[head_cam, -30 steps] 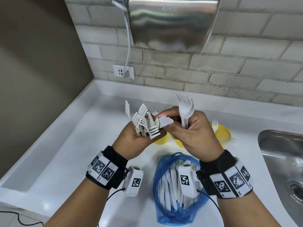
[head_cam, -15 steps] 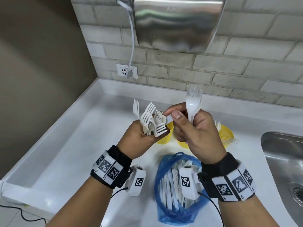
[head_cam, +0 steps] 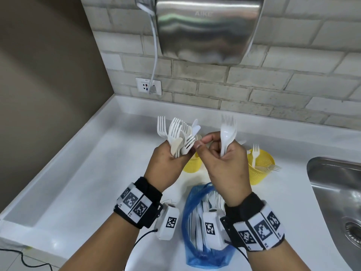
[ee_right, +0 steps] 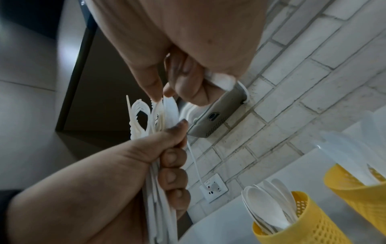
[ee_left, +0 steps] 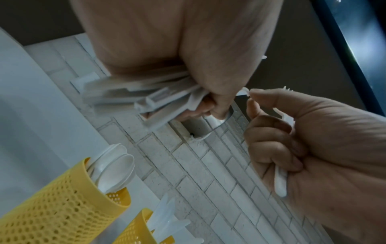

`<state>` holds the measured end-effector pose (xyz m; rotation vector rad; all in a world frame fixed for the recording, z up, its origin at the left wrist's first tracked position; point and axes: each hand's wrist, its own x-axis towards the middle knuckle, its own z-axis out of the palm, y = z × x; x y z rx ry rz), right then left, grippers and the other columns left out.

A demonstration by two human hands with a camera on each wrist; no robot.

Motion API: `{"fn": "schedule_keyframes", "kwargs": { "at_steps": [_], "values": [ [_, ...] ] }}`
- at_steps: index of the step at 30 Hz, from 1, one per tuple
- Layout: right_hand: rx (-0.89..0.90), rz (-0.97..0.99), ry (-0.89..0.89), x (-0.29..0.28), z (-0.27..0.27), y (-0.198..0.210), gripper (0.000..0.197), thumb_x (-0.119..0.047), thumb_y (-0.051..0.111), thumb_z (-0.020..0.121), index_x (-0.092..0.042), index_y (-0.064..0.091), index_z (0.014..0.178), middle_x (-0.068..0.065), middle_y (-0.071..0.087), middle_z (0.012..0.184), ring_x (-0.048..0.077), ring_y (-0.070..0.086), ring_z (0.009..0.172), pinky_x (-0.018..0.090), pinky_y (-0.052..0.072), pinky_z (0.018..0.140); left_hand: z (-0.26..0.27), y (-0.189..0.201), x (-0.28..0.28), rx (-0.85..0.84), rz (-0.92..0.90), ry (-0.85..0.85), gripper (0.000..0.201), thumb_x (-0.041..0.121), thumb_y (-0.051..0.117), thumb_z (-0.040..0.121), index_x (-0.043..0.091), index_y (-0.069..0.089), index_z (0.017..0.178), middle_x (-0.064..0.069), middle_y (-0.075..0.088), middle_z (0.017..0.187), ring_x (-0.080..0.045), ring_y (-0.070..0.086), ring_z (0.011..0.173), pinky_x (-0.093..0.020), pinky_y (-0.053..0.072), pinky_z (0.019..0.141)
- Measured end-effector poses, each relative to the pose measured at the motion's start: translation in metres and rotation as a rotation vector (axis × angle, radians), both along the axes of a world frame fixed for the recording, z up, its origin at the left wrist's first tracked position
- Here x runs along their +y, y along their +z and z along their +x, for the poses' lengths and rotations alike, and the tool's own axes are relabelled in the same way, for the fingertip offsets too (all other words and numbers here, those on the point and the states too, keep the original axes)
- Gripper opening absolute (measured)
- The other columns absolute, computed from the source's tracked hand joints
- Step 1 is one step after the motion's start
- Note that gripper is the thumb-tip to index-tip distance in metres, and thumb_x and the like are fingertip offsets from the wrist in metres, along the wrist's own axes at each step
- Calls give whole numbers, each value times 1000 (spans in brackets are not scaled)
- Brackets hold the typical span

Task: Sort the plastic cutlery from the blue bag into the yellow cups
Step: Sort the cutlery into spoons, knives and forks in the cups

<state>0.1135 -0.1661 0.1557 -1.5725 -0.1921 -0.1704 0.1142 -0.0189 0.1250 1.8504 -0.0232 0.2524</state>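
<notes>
Midway through sorting: left hand (head_cam: 166, 163) grips a mixed bunch (head_cam: 178, 136) of cutlery, right hand (head_cam: 224, 163) holds a spoon (head_cam: 226, 137) and fork; cups (head_cam: 260, 167) partly filled, bag (head_cam: 195, 222) on the table (head_cam: 88, 182) far from empty.

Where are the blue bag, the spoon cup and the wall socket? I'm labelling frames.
blue bag (head_cam: 190, 216): head view, left wall of the bag.
spoon cup (ee_right: 309, 224): right wrist view, perforated yellow side.
wall socket (head_cam: 148, 86): head view, white faceplate.
</notes>
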Motion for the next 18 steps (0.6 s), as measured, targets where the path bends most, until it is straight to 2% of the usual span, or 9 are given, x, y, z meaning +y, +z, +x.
{"fn": "schedule_keyframes", "kwargs": {
  "at_steps": [1, 4, 6, 7, 8, 10, 11, 15, 18],
  "values": [
    [26, 8, 1, -1, 3, 0, 14, -14, 79, 89, -12, 67, 82, 4, 30, 55, 18, 30, 53, 24, 32, 50, 0, 1, 0, 5, 7, 0, 6, 20, 66, 96, 25, 71, 96, 27, 58, 54, 9, 54, 52, -6, 38, 52],
    [28, -31, 69, 0, 3, 1, 16, -14, 77, 90, -12, 67, 78, 4, 34, 53, 19, 31, 52, 27, 33, 51, 2, 2, 1, 18, 14, -7, 23, 23, 66, 95, 23, 73, 117, 27, 61, 62, 9, 54, 56, -7, 40, 54],
    [7, 5, 60, 2, 2, 2, 15, -10, 75, 93, -12, 68, 79, 12, 47, 55, 25, 41, 50, 27, 40, 56, 2, 3, 1, 11, 30, -13, 20, 23, 67, 95, 20, 72, 114, 28, 60, 60, 9, 55, 56, -7, 39, 53],
    [-1, 46, 34, 2, 3, 3, 15, -9, 74, 93, -11, 68, 80, 12, 56, 58, 24, 48, 50, 25, 43, 58, 1, 3, 0, 6, 39, -16, 15, 24, 68, 95, 21, 71, 109, 28, 60, 59, 10, 55, 55, -6, 39, 53],
    [1, 101, 8, 1, 5, 4, 14, -10, 73, 94, -11, 68, 80, 5, 60, 59, 16, 52, 49, 23, 44, 57, 1, 2, 1, 3, 46, -17, 10, 27, 69, 95, 23, 69, 105, 28, 61, 59, 10, 56, 55, -6, 39, 52],
    [22, 217, -26, -2, 9, 8, 14, -13, 68, 93, -14, 64, 80, -11, 55, 54, 4, 45, 43, 20, 38, 50, 0, 1, 2, 20, 44, -8, 10, 31, 71, 93, 26, 67, 101, 29, 62, 61, 9, 56, 54, -6, 38, 51],
    [31, 278, -33, -4, 10, 10, 16, -12, 65, 95, -15, 60, 80, -13, 49, 51, 3, 39, 40, 20, 33, 47, -1, 1, 2, 32, 42, -9, 12, 32, 72, 93, 26, 67, 102, 29, 63, 62, 9, 56, 54, -6, 38, 51],
    [4, 499, -74, -11, 12, 18, 27, -3, 48, 104, -16, 48, 81, -7, 32, 48, 8, 23, 37, 18, 24, 45, -2, 0, 4, 65, 65, -3, 9, 33, 73, 92, 31, 65, 96, 29, 61, 61, 7, 54, 54, -7, 38, 52],
    [30, 570, -118, -18, 17, 21, 34, -4, 41, 106, -20, 46, 76, -1, 27, 54, 11, 19, 40, 19, 20, 46, -2, -4, 9, 48, 37, 58, 18, 30, 74, 91, 22, 61, 82, 21, 55, 55, 1, 48, 50, -10, 37, 53]
  ]
}}
